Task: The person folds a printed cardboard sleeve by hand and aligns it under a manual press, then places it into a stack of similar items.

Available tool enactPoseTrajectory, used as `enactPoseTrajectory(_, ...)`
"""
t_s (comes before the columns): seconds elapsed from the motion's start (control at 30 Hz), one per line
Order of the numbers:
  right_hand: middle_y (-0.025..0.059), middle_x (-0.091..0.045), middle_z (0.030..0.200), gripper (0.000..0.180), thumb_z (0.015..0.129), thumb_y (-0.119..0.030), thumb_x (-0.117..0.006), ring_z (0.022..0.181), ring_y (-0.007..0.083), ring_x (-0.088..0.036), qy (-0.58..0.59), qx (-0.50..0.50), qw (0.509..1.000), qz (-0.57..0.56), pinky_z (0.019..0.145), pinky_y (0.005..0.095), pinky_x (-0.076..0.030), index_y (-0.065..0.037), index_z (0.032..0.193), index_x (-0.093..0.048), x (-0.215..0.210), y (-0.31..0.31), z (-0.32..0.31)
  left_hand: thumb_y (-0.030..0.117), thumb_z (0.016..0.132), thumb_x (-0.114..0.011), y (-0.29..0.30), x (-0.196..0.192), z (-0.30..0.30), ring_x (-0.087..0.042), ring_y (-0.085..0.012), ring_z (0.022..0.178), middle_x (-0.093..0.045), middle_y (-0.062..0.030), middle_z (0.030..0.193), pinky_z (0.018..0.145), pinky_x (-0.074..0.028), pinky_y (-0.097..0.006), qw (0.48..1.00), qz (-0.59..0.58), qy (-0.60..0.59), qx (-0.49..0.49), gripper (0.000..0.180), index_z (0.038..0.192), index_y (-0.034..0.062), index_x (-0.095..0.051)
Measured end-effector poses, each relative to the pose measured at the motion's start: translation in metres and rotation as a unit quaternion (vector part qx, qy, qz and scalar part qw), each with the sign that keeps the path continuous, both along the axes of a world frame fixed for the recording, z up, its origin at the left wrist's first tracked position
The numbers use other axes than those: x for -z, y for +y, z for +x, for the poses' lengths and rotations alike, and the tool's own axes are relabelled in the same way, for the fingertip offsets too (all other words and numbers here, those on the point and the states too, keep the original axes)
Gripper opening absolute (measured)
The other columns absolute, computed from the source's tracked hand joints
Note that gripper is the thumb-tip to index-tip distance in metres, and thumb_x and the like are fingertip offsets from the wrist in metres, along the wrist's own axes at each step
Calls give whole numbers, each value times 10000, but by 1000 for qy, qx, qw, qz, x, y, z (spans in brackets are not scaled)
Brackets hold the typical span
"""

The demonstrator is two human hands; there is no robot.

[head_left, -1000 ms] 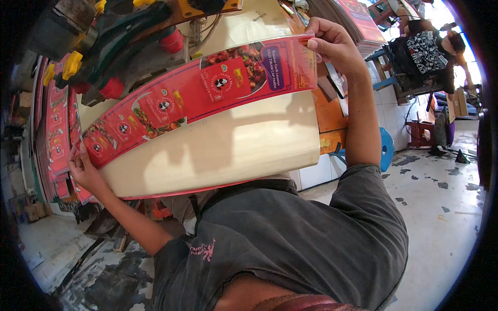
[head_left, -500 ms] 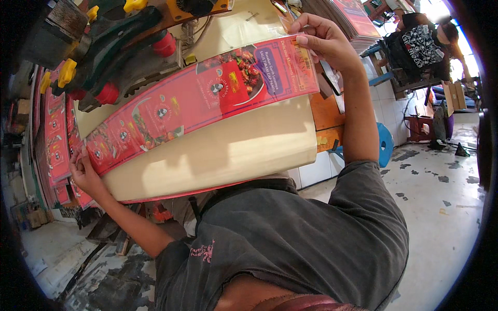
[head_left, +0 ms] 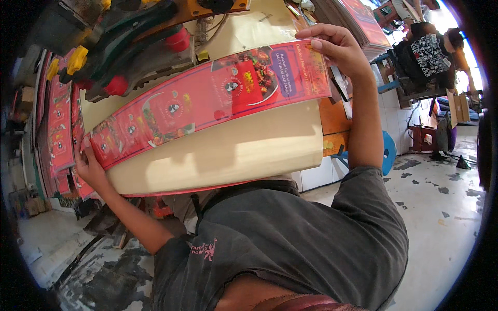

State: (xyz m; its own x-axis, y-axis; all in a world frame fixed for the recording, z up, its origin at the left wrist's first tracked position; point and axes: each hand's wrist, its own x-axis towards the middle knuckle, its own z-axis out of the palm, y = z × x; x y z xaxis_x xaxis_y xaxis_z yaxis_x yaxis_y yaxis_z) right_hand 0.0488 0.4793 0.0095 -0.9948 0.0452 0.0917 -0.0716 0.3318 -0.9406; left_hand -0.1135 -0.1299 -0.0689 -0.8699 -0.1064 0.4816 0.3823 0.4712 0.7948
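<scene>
A long red printed strip (head_left: 207,98) with food pictures and a glossy, film-like surface stretches across a cream work surface (head_left: 218,150). At its left end, my left hand (head_left: 92,165) has its fingers closed on the edge. My right hand (head_left: 340,49) pinches the upper right corner between thumb and fingers. The strip slants up from left to right. Along the near side of the cream surface runs a thin red edge.
Just beyond the strip stands a dark green machine (head_left: 140,46) with yellow knobs and red ends. Red printed sheets (head_left: 61,129) lie at the left. A stack of printed sheets (head_left: 363,23) sits at the far right. Behind it, a person in black (head_left: 428,54) is near a blue stool (head_left: 388,153).
The whole view has shifted a little, so everything appears slightly farther right. Both hands keep their hold on the strip, which lies nearly the same way over the surface.
</scene>
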Motion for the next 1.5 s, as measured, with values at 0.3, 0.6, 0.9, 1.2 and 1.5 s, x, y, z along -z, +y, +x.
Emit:
enactPoseTrajectory(0.3,-42,-724,982,281,980,-240,-731,772,-6,-581,-13,-3,1000,-11,631,166,-430,-56,1192,-743,0,5,1,273,1045,-667,1,-2,1,-634,-94,867,-735,-76,940,814,-499,-239,999,-1,-3,-53,356,1237,-25,-635)
enactPoseTrajectory(0.6,-92,-569,746,198,1005,-257,-702,595,-28,-452,-46,30,998,-38,515,160,-310,-109,975,-574,3,4,-2,250,1037,-689,18,-10,8,-466,-17,685,-617,27,745,638,-361,-203,993,96,23,-65,328,1240,5,-608)
enactPoseTrajectory(0.9,-88,-606,771,191,995,-269,-715,570,-31,-429,-33,28,996,-81,485,169,-251,-105,1032,-625,2,2,-4,259,1031,-696,7,-10,11,-514,-52,754,-620,3,811,695,-414,-218,997,20,-8,-68,357,1285,16,-633)
enactPoseTrajectory(1.2,-41,-662,861,230,1007,-193,-667,641,-28,-520,-21,10,996,-86,493,164,-312,-64,1197,-658,-2,-1,-1,273,1034,-686,7,-2,4,-562,-49,766,-693,-38,857,704,-434,-205,999,0,-24,-41,382,1301,6,-628)
enactPoseTrajectory(1.5,-52,-692,926,231,1008,-214,-678,756,-20,-609,11,5,997,-77,596,152,-429,-81,1196,-688,6,5,-8,282,1061,-625,1,-3,3,-664,-143,1005,-707,-116,1216,904,-509,-302,994,-84,-72,1,401,1363,20,-629)
